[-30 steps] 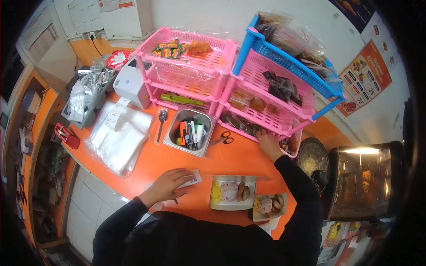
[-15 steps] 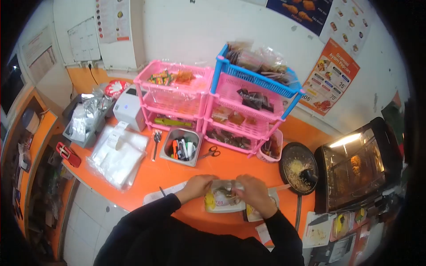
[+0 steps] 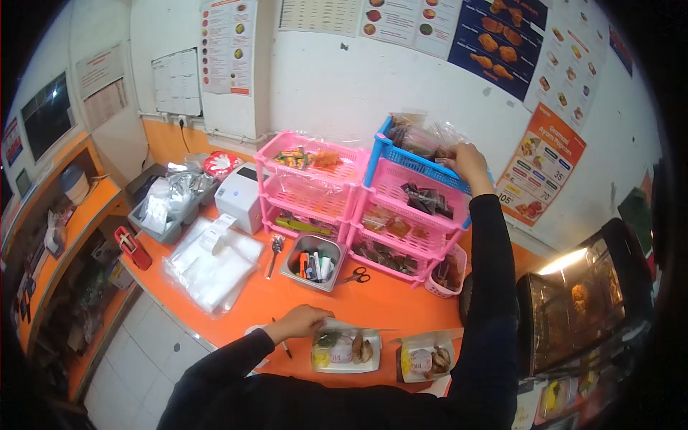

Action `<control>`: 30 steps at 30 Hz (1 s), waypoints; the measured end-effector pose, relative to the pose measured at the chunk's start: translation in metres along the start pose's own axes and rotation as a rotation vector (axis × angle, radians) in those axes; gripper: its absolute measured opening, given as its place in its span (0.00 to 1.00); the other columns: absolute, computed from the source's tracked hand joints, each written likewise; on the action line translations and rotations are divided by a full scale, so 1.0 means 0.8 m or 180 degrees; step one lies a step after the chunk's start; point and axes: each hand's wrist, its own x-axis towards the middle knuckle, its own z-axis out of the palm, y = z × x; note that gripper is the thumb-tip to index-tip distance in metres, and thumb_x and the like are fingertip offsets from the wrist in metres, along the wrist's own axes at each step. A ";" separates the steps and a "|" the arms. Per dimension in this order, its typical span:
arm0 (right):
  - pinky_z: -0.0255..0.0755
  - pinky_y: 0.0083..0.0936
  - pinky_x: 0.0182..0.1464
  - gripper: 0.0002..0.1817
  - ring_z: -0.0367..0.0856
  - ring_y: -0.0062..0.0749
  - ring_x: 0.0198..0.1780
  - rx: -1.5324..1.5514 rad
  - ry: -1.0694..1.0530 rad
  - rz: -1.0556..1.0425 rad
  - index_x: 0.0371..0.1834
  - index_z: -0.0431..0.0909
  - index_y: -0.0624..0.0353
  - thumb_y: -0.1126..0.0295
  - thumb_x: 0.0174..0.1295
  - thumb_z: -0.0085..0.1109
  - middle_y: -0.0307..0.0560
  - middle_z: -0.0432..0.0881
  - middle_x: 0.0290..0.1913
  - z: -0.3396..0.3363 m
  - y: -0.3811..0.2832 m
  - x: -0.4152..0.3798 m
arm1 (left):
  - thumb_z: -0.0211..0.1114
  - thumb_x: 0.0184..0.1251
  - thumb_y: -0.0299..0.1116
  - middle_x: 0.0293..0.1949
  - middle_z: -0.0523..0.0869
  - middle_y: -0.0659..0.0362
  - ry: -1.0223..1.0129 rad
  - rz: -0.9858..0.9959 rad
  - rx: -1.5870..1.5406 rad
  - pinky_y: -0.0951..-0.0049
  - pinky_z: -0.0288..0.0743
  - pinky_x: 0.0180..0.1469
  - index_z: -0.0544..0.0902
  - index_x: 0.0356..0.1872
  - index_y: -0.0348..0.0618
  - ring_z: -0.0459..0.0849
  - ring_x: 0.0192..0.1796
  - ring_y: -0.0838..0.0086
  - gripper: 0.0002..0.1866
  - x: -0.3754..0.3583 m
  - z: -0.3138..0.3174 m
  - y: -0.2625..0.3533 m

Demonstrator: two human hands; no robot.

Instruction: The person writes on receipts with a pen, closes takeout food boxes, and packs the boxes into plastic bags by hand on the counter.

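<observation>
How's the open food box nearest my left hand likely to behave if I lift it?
The box looks like thin card, so it may flex. Since it's open and the brown food sits loose-looking inside, that could slide if tipped.

Two food boxes (image 3: 347, 368), two racks (image 3: 414, 166), and at least three markers (image 3: 303, 265).

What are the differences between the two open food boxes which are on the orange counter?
The left box looks wider, while the right box looks smaller. A dark packet lies in the left box; none is visible in the right box. The left hand is at the left box's upper corner, but no hand is at the right box. Both hold brown food pieces and a pale wrapped portion with pinkish print.
</observation>
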 end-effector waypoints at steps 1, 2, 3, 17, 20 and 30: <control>0.76 0.45 0.50 0.11 0.83 0.49 0.48 0.0025 0.0221 -0.0014 0.40 0.85 0.49 0.58 0.60 0.62 0.52 0.86 0.43 0.004 0.001 0.005 | 0.61 0.64 0.31 0.39 0.87 0.49 0.0019 -0.0017 0.0008 0.55 0.78 0.46 0.82 0.50 0.48 0.86 0.41 0.53 0.14 -0.005 -0.003 -0.001; 0.76 0.45 0.50 0.12 0.83 0.50 0.48 0.0049 0.0428 -0.0013 0.39 0.85 0.50 0.57 0.60 0.62 0.52 0.86 0.43 0.014 0.007 0.009 | 0.62 0.63 0.31 0.40 0.87 0.49 0.0020 -0.0031 0.0008 0.56 0.79 0.46 0.82 0.51 0.47 0.86 0.41 0.53 0.14 -0.009 -0.008 -0.001; 0.76 0.45 0.50 0.13 0.83 0.50 0.48 0.0071 0.0621 0.0002 0.39 0.84 0.52 0.56 0.60 0.62 0.52 0.86 0.43 0.025 0.015 0.010 | 0.62 0.63 0.30 0.40 0.87 0.49 0.0003 -0.0041 0.0000 0.56 0.79 0.46 0.82 0.52 0.47 0.86 0.41 0.52 0.15 -0.012 -0.011 -0.001; 0.76 0.40 0.49 0.16 0.85 0.49 0.46 0.0461 -0.0038 0.0009 0.42 0.86 0.51 0.54 0.58 0.64 0.51 0.87 0.42 0.015 0.019 0.011 | 0.62 0.60 0.27 0.40 0.87 0.51 0.0330 -0.0183 -0.0005 0.57 0.78 0.45 0.82 0.47 0.47 0.86 0.43 0.54 0.13 -0.031 0.004 0.008; 0.76 0.41 0.49 0.15 0.84 0.50 0.46 0.0472 0.0398 0.0231 0.43 0.86 0.50 0.55 0.63 0.58 0.50 0.87 0.44 0.022 0.021 0.005 | 0.62 0.60 0.27 0.40 0.87 0.51 0.0395 -0.0210 -0.0036 0.57 0.78 0.46 0.82 0.47 0.47 0.86 0.43 0.54 0.13 -0.033 0.009 0.007; 0.75 0.34 0.46 0.17 0.84 0.49 0.43 0.2666 0.2964 0.1617 0.41 0.81 0.64 0.60 0.71 0.50 0.57 0.85 0.41 0.036 0.080 0.023 | 0.63 0.61 0.36 0.38 0.87 0.53 0.0558 -0.0462 -0.0089 0.57 0.78 0.44 0.82 0.45 0.48 0.86 0.41 0.56 0.12 -0.032 0.009 0.024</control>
